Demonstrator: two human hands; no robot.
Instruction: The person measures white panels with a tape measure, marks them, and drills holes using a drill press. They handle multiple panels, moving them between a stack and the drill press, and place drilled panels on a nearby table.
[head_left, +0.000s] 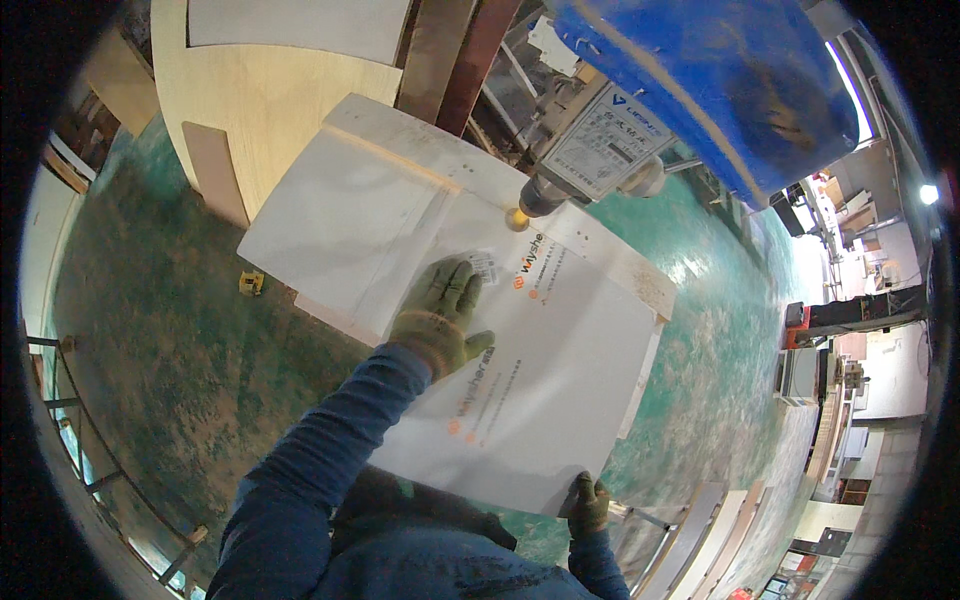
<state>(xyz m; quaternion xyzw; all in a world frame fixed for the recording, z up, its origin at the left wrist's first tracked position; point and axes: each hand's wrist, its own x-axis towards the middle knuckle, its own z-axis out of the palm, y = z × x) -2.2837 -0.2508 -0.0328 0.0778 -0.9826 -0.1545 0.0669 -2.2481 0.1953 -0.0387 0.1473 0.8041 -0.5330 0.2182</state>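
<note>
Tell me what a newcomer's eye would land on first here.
Probably the big blue casing filling the upper right, with a dark chuck and its yellow tip pointing down at the work. Next comes the large pale panel across the middle, the gloved left hand spread on its face and the gloved right hand at its near right corner.

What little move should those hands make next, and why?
Maybe press the left hand more firmly to steady the white panel: that hand lies flat there, the right hand is at a near corner, and the yellow tool tip appears over the panel.
</note>
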